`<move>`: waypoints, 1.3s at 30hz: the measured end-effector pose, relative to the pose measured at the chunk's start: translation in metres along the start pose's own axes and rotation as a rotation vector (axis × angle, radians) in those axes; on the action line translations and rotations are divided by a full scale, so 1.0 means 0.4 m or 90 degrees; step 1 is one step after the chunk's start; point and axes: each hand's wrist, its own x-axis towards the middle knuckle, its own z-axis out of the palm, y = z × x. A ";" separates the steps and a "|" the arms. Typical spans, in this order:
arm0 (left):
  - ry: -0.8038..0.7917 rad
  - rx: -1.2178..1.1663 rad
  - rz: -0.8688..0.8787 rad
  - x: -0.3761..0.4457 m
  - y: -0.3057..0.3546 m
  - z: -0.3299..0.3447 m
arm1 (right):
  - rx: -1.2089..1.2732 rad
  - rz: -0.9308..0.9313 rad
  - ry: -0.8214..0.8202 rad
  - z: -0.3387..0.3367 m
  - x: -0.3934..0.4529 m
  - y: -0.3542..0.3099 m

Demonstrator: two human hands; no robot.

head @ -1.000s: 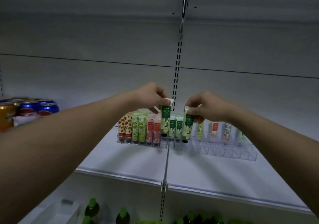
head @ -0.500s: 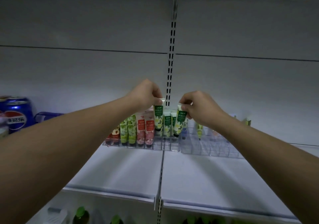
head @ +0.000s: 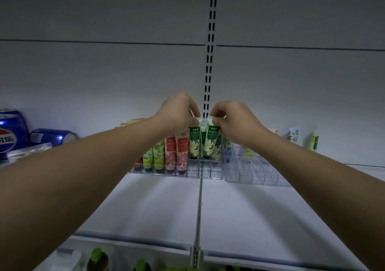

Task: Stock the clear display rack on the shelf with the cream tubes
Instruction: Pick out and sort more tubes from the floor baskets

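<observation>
A clear display rack [head: 205, 171] stands on the white shelf [head: 158, 208], its left part filled with red, light-green and pink cream tubes [head: 170, 153]. My left hand [head: 180, 112] pinches the top of a green-and-white tube [head: 194, 141] standing upright in the rack. My right hand [head: 233, 120] pinches the top of a second green-and-white tube [head: 210, 141] right beside it, slightly tilted. A second clear rack [head: 256, 172] to the right holds a few tubes behind my right wrist.
Blue cola cans [head: 12, 131] stand and lie at the far left of the shelf. Two loose tubes [head: 313, 140] lean against the back wall at right. A slotted upright [head: 209, 62] runs up the wall. Green-capped bottles [head: 98, 259] sit on the shelf below.
Both hands have drawn closer together and lowered their green tubes into neighbouring slots of the rack. The view has shifted nearer and slightly upward.
</observation>
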 end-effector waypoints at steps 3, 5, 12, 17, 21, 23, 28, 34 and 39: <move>-0.033 0.025 -0.001 0.004 0.000 -0.004 | -0.008 -0.003 -0.006 0.016 0.005 0.004; -0.058 0.045 0.001 0.001 -0.001 0.006 | -0.010 -0.003 -0.005 0.023 0.006 0.005; -0.035 0.099 0.011 0.013 0.008 0.032 | -0.054 -0.014 -0.057 0.059 0.001 0.004; -0.011 0.125 0.019 0.013 0.000 0.053 | -0.103 -0.019 -0.069 0.073 0.004 -0.001; 0.008 0.155 0.038 -0.004 0.000 0.057 | -0.196 -0.059 -0.061 0.066 -0.009 -0.014; 0.023 0.159 0.049 -0.018 0.006 0.047 | -0.187 -0.054 -0.032 0.052 -0.026 -0.017; 0.016 0.160 0.036 -0.061 0.030 -0.026 | -0.182 -0.024 -0.051 -0.014 -0.059 -0.056; -0.028 0.200 -0.017 -0.154 0.047 -0.144 | -0.176 0.001 -0.148 -0.110 -0.094 -0.166; -0.019 0.192 -0.059 -0.304 0.021 -0.222 | -0.145 -0.012 -0.228 -0.136 -0.187 -0.286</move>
